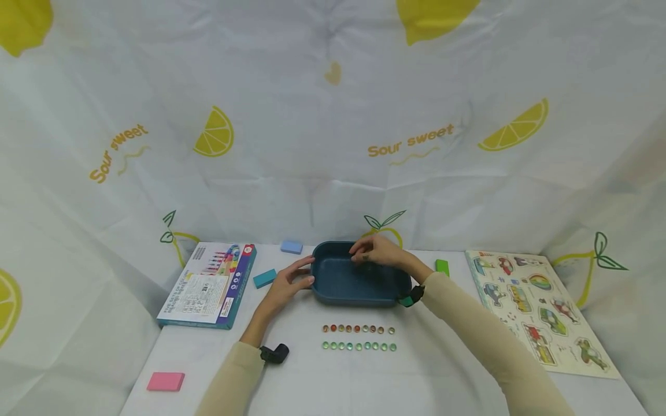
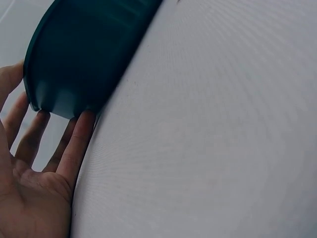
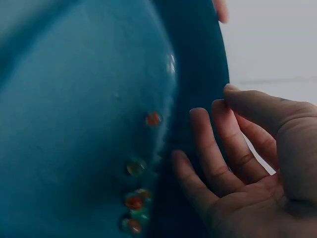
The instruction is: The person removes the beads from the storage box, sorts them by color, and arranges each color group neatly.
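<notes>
A dark teal plastic bin [image 1: 359, 301] stands on the white cloth, and several small red, green and clear glass marbles [image 3: 133, 202] lie on its floor along one wall. My left hand [image 1: 287, 286] touches the bin's left end, its fingers [image 2: 79, 144] extended against the outer wall. Over the far part of the bin hovers my right hand [image 1: 382, 252], with the fingers loosely bent. The thumb comes close to the fingertips in the right wrist view; no marble shows between them, though the index tip is hidden.
Before the bin lie a mostly reddish row [image 1: 356, 329] and a green row [image 1: 359, 346] of marbles. A boxed set [image 1: 208, 286] is at left, a wooden picture puzzle [image 1: 541, 312] at right. Blue [image 1: 291, 247], teal [image 1: 265, 278], green [image 1: 442, 266] and pink [image 1: 165, 381] blocks lie around.
</notes>
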Tool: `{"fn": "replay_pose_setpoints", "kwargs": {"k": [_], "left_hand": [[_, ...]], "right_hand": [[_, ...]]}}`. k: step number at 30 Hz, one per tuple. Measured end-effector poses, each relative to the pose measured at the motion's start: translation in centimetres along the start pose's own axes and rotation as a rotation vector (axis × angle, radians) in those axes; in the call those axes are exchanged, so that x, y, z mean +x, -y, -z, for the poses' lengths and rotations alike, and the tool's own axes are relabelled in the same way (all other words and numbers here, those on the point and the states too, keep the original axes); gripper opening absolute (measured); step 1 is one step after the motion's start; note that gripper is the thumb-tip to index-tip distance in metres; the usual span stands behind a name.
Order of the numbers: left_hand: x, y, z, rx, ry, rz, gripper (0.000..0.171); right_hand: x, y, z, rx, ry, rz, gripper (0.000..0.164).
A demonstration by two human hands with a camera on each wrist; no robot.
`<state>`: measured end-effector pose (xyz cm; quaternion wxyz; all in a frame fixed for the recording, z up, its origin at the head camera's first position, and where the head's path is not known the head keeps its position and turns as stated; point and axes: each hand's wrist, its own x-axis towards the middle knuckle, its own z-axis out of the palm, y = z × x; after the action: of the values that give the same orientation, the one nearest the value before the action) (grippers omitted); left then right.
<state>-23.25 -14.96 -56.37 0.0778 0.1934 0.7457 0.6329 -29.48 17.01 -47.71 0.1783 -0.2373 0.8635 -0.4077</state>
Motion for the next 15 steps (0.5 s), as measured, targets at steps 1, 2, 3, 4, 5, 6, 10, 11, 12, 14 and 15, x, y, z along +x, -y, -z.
{"fn": "replay_pose_setpoints", "kwargs": {"k": [1,2,3,4,5,6,10,11,12,14,15], "left_hand": [[0.0,0.0,0.0,-0.003,0.001,-0.001,0.055],[0.0,0.0,0.0,-0.006,0.003,0.001,0.055],[-0.1,0.0,0.1,-0.009,0.005,0.0,0.055],[-0.1,0.0,0.1,-0.015,0.006,0.001,0.055],[-0.1,0.1,0.1,-0.018,0.007,0.001,0.056],[-0.1,0.1,0.1,-0.021,0.007,0.001,0.056],[0.0,0.2,0.1,-0.025,0.006,-0.001,0.055],[0.0,0.3,0.1,-0.023,0.003,-0.002,0.055],[0.0,0.3,0.1,-0.023,0.003,-0.006,0.055],[0.1,0.3,0.0,-0.016,0.002,-0.015,0.055],[0.1,0.3,0.0,-0.009,0.002,-0.018,0.055]], "right_hand": [[0.1,0.1,0.2,-0.005,-0.006,-0.004,0.025],[0.1,0.3,0.3,-0.007,-0.009,-0.007,0.025],[0.3,0.4,0.4,-0.012,-0.008,-0.006,0.024],[0.4,0.5,0.4,-0.02,-0.001,-0.01,0.024],[0.5,0.7,0.5,-0.026,0.011,-0.003,0.025],[0.7,0.7,0.4,-0.032,0.026,-0.001,0.025],[1.6,1.1,0.0,-0.087,0.085,0.013,0.026],[1.8,1.1,-0.2,-0.104,0.093,0.019,0.026],[2.0,1.0,-0.4,-0.126,0.097,0.022,0.026],[2.2,1.1,-0.8,-0.156,0.103,0.028,0.027],[2.3,1.1,-1.0,-0.168,0.103,0.034,0.028]]}}
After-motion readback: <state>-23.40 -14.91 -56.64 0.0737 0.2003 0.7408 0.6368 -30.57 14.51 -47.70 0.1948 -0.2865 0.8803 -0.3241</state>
